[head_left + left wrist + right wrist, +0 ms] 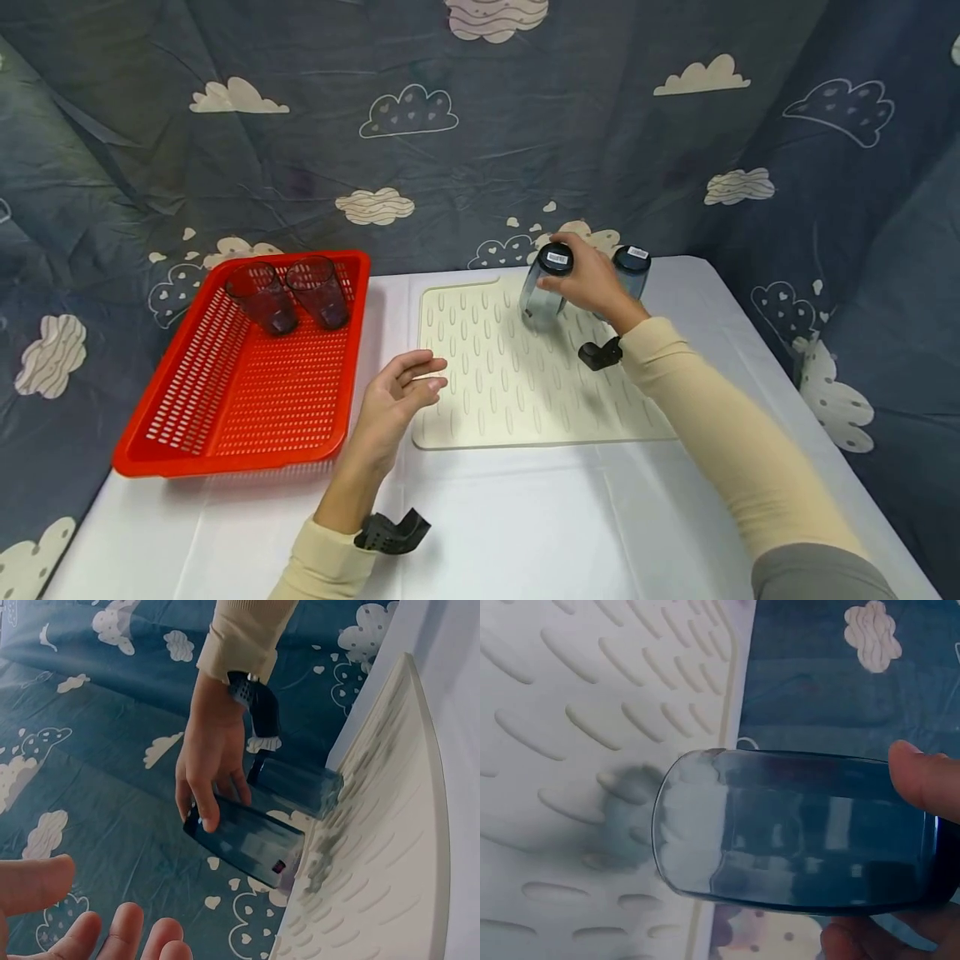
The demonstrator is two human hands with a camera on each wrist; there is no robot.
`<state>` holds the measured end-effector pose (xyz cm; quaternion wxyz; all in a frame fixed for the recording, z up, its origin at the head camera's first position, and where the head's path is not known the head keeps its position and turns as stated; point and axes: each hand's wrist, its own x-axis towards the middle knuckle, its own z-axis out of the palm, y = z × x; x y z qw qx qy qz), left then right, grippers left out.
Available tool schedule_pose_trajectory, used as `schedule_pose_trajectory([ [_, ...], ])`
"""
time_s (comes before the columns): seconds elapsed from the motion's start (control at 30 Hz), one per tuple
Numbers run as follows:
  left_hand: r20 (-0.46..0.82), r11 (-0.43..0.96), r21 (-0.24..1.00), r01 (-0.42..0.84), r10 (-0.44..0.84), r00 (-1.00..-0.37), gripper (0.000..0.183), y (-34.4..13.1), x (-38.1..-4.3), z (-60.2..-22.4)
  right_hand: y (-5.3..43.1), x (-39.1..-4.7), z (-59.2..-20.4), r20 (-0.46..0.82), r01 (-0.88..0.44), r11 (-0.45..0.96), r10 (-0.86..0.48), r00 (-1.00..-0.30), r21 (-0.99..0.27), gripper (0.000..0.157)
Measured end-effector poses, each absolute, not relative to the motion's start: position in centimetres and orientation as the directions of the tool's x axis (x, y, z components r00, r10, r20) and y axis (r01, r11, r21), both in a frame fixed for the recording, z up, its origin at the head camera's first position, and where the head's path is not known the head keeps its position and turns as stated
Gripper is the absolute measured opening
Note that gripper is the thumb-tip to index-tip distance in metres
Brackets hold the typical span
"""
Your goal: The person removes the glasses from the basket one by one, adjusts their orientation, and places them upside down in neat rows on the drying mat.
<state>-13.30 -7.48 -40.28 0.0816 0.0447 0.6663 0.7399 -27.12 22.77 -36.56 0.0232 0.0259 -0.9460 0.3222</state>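
Note:
My right hand (592, 279) grips an upside-down, blue-tinted drinking glass (542, 300) near its dark base, which bears a white label. In the right wrist view, thumb and fingers hold this glass (802, 832) from two sides, its rim close over the cream drying mat (487, 400). Just to the right, a second upside-down glass (633, 271) stands on the mat, partly hidden by the hand. My left hand (397, 396) hovers between the basket and the mat's left edge, fingers loosely bent, with nothing in it.
A red perforated plastic basket (341, 417) sits at the left of the white-covered table (525, 517). Two tinted glasses, a left one (262, 300) and a right one (321, 293), lean upright inside its far end. A dark cloud-print cloth (322, 183) hangs behind the table.

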Motion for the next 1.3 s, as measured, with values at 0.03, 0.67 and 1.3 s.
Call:
schedule_pose_trajectory([
  [0.03, -0.042, -0.095, 0.994, -0.06, 0.181, -0.983, 0.042, -7.4, -13.3, -40.3, 22.6, -27.3, -36.7, 0.058, -0.064, 0.792, -0.036, -0.998, -0.607, 0.077],
  [0.67, -0.063, -0.066, 0.995, -0.08, 0.232, -0.971, 0.043, -7.4, -12.9, -40.4, 23.4, -29.1, -39.5, 0.003, 0.019, 0.755, 0.028, -1.0, -0.655, 0.075],
  [1.3, -0.046, -0.029, 0.998, -0.055, 0.25, -0.967, 0.035, -7.4, -13.0, -40.4, 22.6, -29.5, -39.6, 0.019, 0.004, 0.776, 0.021, -1.0, -0.631, 0.076],
])
